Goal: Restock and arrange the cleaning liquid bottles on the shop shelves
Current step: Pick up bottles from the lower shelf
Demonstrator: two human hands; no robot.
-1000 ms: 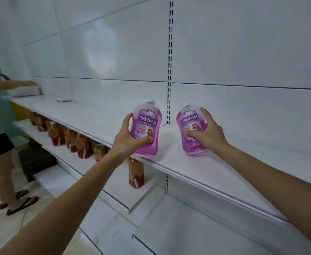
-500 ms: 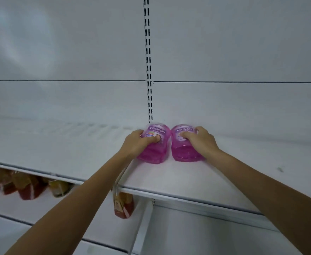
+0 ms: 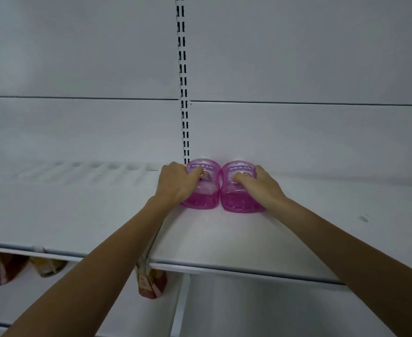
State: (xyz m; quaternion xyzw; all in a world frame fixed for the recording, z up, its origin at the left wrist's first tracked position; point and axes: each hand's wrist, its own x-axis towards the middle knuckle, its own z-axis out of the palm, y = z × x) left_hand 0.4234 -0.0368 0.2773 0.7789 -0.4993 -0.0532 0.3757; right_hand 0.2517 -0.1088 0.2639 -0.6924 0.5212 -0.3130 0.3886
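Two translucent pink plastic bottles of cleaning liquid stood upright at the back of the white metal shelf (image 3: 224, 237) in the head view, close against the white back panel (image 3: 78, 132). The left pink bottle (image 3: 206, 199) sat at nine o'clock of the right pink bottle (image 3: 236, 204). Their sides were so close that I could not tell whether they touched. Both purple-and-white labels faced outward.

The left hand (image 3: 175, 184) came in from seven o'clock and gripped the left pink bottle, the thumb curled across its front label and the fingers hidden round its far side. The right hand (image 3: 263, 188) reached in from five o'clock and held the right pink bottle the same way, thumb curled over the front and the rest of the fingers wrapped out of sight behind. Both bare forearms stretched across the shelf's front edge.

At twelve o'clock of the left pink bottle, a slotted white upright (image 3: 183, 93) rose along the seam of the back panel.

Below, at seven o'clock of the bottles, a lower shelf (image 3: 17, 305) carried blurred amber-brown containers with red bases (image 3: 152, 287), one of them half hidden under the left forearm and more at far left.
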